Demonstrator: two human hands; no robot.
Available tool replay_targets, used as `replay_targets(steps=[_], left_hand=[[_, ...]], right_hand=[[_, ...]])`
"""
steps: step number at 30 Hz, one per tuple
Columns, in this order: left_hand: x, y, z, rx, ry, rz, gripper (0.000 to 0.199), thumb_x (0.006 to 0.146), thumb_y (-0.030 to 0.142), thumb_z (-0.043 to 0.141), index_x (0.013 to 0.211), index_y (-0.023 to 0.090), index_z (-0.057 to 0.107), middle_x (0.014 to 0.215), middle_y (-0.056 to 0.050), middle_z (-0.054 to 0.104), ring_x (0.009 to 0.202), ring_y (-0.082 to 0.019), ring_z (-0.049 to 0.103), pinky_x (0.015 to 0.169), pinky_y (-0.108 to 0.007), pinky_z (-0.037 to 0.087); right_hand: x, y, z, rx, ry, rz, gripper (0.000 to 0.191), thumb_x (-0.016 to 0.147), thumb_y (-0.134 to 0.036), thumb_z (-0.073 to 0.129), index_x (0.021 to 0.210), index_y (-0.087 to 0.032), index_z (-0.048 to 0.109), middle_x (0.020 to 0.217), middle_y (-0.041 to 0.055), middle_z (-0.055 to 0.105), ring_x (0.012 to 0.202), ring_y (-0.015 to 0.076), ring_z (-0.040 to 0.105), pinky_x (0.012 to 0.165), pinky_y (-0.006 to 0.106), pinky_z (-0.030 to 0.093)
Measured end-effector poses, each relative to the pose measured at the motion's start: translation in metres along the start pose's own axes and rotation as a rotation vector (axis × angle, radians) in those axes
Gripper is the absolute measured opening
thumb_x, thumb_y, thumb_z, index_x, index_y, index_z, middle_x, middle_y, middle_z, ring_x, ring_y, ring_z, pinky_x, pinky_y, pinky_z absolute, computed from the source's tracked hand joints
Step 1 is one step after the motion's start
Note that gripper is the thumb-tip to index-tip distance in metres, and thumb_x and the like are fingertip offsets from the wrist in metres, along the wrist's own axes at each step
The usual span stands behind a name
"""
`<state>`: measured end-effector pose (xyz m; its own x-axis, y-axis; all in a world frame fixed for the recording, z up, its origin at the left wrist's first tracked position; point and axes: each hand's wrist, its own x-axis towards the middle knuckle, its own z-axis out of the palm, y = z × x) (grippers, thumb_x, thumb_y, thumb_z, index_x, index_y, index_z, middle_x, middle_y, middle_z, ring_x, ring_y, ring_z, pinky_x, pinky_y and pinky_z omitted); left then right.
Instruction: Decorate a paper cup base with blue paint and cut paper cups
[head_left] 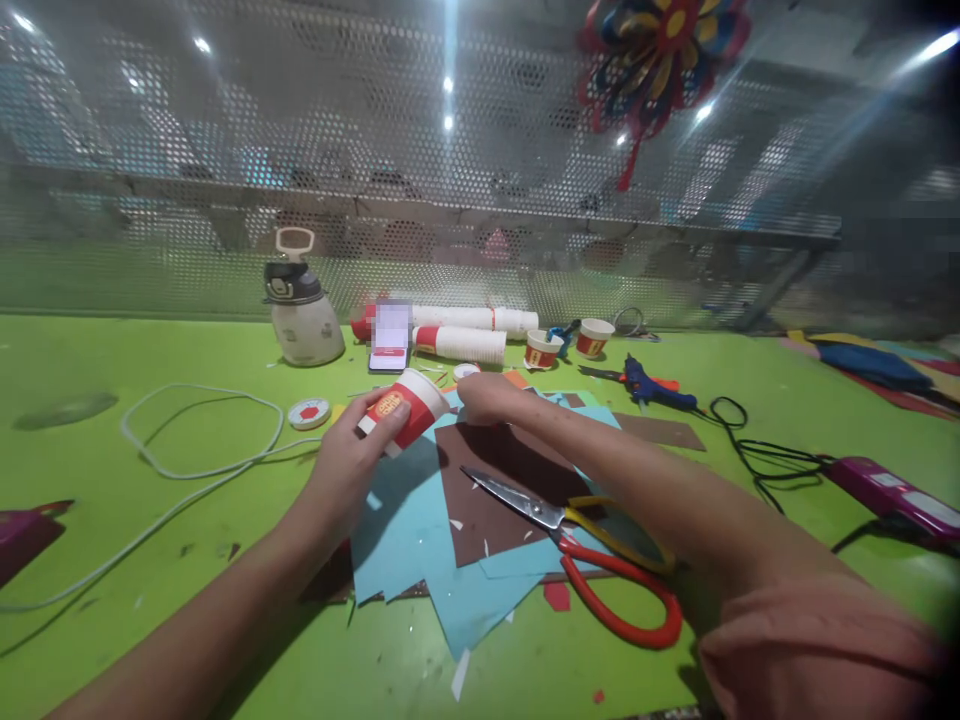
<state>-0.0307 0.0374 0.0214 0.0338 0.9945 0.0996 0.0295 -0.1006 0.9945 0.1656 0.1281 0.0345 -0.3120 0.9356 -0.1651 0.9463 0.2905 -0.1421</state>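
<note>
My left hand point(351, 450) is closed around a red and white paper cup point(411, 412), tilted, with its mouth toward the right. Close to the cup's mouth is my right hand point(486, 398), curled over the far edge of the paper sheets; its fingertips are hidden, and I cannot make out what they hold. Beneath both hands lie light blue paper sheets point(405, 530) and a dark brown sheet point(487, 500) with small white scraps. Scissors point(555, 515) with red and yellow handles rest partly open on the brown sheet, under my right forearm.
A blue glue gun point(652, 385) lies at the right, its cord near a purple power strip point(892, 492). Behind stand a bottle point(304, 325), a phone point(390, 340), stacked paper cups point(465, 344) and two cut cups point(541, 350). A pale cable point(165, 500) loops at left.
</note>
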Motion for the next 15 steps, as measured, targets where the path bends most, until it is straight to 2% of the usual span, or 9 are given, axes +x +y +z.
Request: replay_targets(steps=[5, 8, 12, 14, 15], left_hand=[[-0.003, 0.002, 0.003, -0.041, -0.003, 0.006, 0.064, 0.077, 0.057, 0.071, 0.125, 0.017, 0.061, 0.110, -0.012, 0.071, 0.085, -0.025, 0.067, 0.072, -0.036, 0.053], [-0.003, 0.001, 0.004, -0.051, 0.003, 0.006, 0.065, 0.077, 0.057, 0.071, 0.126, 0.016, 0.060, 0.106, -0.012, 0.072, 0.080, -0.024, 0.067, 0.069, -0.035, 0.052], [-0.005, 0.000, 0.006, -0.066, -0.034, 0.008, 0.064, 0.077, 0.056, 0.071, 0.125, 0.015, 0.061, 0.108, -0.011, 0.071, 0.082, -0.023, 0.066, 0.070, -0.034, 0.052], [-0.008, 0.001, 0.009, -0.068, -0.071, 0.003, 0.061, 0.078, 0.056, 0.069, 0.123, 0.015, 0.062, 0.107, -0.011, 0.070, 0.082, -0.023, 0.066, 0.069, -0.033, 0.052], [-0.009, 0.001, 0.011, -0.067, -0.089, -0.001, 0.059, 0.079, 0.056, 0.068, 0.121, 0.015, 0.063, 0.107, -0.011, 0.070, 0.083, -0.023, 0.066, 0.069, -0.033, 0.053]], right_hand=[[-0.016, 0.006, -0.031, 0.102, -0.018, -0.008, 0.032, 0.094, -0.035, 0.064, 0.120, -0.016, 0.063, 0.122, 0.0065, 0.064, 0.102, 0.0242, 0.065, 0.084, 0.041, 0.056], [-0.048, 0.025, -0.057, 0.198, 0.017, -0.046, 0.031, 0.094, -0.036, 0.063, 0.118, -0.016, 0.063, 0.118, 0.0057, 0.065, 0.097, 0.0227, 0.067, 0.081, 0.040, 0.057], [-0.127, 0.061, -0.082, 0.319, 0.111, -0.079, 0.023, 0.098, -0.037, 0.058, 0.103, -0.015, 0.066, 0.094, 0.0026, 0.070, 0.075, 0.0133, 0.067, 0.069, 0.031, 0.057], [-0.179, 0.079, -0.085, 0.349, 0.185, -0.076, 0.033, 0.094, -0.046, 0.062, 0.087, -0.015, 0.067, 0.075, -0.0010, 0.068, 0.062, 0.0106, 0.064, 0.060, 0.028, 0.056], [-0.205, 0.086, -0.083, 0.352, 0.256, -0.059, 0.042, 0.083, -0.058, 0.068, 0.076, -0.017, 0.068, 0.065, -0.0020, 0.066, 0.054, 0.0095, 0.060, 0.054, 0.026, 0.054]])
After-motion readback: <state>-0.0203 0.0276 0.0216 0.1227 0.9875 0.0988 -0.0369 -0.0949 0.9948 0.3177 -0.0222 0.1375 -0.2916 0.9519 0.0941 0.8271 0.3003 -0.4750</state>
